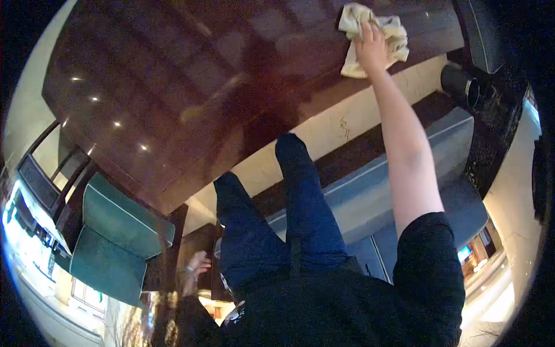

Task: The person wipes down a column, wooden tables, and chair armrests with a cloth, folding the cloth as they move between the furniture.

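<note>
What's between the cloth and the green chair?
Only a bare stretch of shiny tabletop with reflections lies between the cloth and green chair, in the head view.

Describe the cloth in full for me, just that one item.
The cloth is cream or off-white with darker, shadowed patches, and looks like soft fabric. It is bunched and creased, with uneven edges and loose folds spreading around the right hand, which rests on top of it with fingers extended. It lies on the glossy dark reddish-brown tabletop, near the edge closest to the person. Whether it is damp, or gripped by the fingertips, I can't tell.
</note>
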Demonstrator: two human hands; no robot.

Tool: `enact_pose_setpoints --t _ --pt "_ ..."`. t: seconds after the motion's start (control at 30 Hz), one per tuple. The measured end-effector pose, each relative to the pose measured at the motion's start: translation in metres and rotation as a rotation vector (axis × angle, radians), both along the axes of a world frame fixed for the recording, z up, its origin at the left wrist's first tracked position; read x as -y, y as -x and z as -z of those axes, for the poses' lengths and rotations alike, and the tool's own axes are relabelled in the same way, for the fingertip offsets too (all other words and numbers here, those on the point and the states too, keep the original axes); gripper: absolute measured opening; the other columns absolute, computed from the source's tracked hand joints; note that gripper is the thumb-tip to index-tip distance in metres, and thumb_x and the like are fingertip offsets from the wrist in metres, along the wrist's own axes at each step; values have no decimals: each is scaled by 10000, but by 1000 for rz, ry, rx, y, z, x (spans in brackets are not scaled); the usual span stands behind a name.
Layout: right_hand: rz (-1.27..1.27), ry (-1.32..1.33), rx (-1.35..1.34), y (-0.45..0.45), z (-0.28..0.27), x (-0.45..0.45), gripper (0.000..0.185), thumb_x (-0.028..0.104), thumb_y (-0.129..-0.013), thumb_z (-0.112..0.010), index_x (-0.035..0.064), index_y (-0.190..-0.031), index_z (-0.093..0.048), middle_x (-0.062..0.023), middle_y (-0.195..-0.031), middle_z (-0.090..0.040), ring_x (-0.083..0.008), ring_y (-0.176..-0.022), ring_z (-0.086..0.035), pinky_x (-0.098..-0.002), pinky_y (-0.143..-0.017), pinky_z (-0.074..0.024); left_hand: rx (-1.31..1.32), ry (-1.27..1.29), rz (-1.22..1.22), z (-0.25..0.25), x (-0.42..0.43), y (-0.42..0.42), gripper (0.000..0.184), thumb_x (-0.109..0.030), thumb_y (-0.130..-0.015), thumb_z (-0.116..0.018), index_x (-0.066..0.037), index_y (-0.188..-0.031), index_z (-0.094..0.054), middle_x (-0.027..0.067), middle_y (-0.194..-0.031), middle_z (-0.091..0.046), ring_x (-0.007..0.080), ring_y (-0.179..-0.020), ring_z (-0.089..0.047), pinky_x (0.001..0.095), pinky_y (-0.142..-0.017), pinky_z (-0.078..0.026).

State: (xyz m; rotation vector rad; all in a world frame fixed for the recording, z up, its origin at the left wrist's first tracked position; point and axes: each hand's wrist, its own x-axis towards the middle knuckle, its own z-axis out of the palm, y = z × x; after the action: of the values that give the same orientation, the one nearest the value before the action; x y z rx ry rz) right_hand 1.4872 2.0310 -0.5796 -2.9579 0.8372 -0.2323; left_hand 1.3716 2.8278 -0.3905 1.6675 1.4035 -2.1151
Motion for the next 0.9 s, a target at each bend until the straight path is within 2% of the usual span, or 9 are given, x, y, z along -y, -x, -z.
enact_pose_setpoints --t 0.1,0.17,0.3,0.4,0.47,0.5,0.6,0.77,0.9 --pt "-21 -151 -87 14 -8 -25 517 227 -763 -548 221 -1248 -371 -95 -1256 -398 -312 -1133 -381 -455 -934 -311 99 125 -384 11 -39 78 302 -364 -808 -450 -122 -961 -545 42 -849 -595 156 -721 -551 313 -670 -426" --pt "-82 -103 -200 28 -17 -62 519 161 -748 -542 178 -1244 -391 -113 -1214 -440 -294 -1069 -434 -423 -879 -366 186 153 -323 7 -2 95 237 -335 -808 -458 -142 -864 -584 7 -790 -595 136 -664 -552 287 -607 -429" --pt "-296 -253 -400 82 -45 -147 419 94 -776 -464 191 -1184 -454 -87 -1170 -449 -290 -1062 -424 -453 -896 -338 448 302 -120 14 -5 129 264 -323 -805 -468 -130 -966 -550 28 -864 -579 144 -733 -541 291 -624 -425" --pt "-439 -376 -721 137 -76 -187 377 160 -794 -453 223 -1165 -467 -63 -1224 -426 -274 -1123 -394 -492 -938 -289 335 199 -123 -40 73 57 303 -328 -808 -465 -115 -1017 -518 45 -900 -569 160 -771 -533 307 -647 -424" --pt "-529 -411 -743 191 -63 -200 350 172 -795 -460 271 -1128 -503 -45 -1238 -427 -264 -1158 -375 -491 -970 -257 501 202 -219 -15 38 66 371 -406 -831 -464 -118 -1063 -493 62 -899 -572 167 -736 -544 306 -629 -422" --pt "-377 -603 -882 160 -137 -214 369 147 -753 -519 248 -1108 -523 -59 -1203 -452 -274 -1143 -391 -450 -941 -311 597 233 -271 -28 41 58 380 -411 -833 -459 -114 -1070 -483 57 -899 -573 172 -742 -543 301 -629 -418" --pt "-118 -862 -609 194 -146 -224 383 92 -747 -487 103 -1130 -477 -202 -1018 -538 -367 -937 -511 -426 -816 -413 737 273 -307 -25 10 59 340 -377 -841 -459 -102 -1039 -491 50 -862 -562 162 -737 -533 282 -641 -420" --pt "-151 -686 -418 178 -219 -271 431 70 -723 -532 93 -1148 -467 -206 -1035 -534 -368 -946 -504 -416 -815 -412 948 433 -374 -46 -55 61 264 -270 -853 -460 -40 -974 -504 44 -831 -557 171 -749 -536 306 -683 -443" --pt "-245 -597 -532 136 -233 -327 477 93 -702 -557 99 -1166 -449 -204 -1063 -523 -365 -984 -489 -426 -837 -391 1040 382 -58 -21 -140 68 344 -323 -840 -471 -28 -1003 -543 93 -892 -610 202 -826 -572 329 -744 -445"
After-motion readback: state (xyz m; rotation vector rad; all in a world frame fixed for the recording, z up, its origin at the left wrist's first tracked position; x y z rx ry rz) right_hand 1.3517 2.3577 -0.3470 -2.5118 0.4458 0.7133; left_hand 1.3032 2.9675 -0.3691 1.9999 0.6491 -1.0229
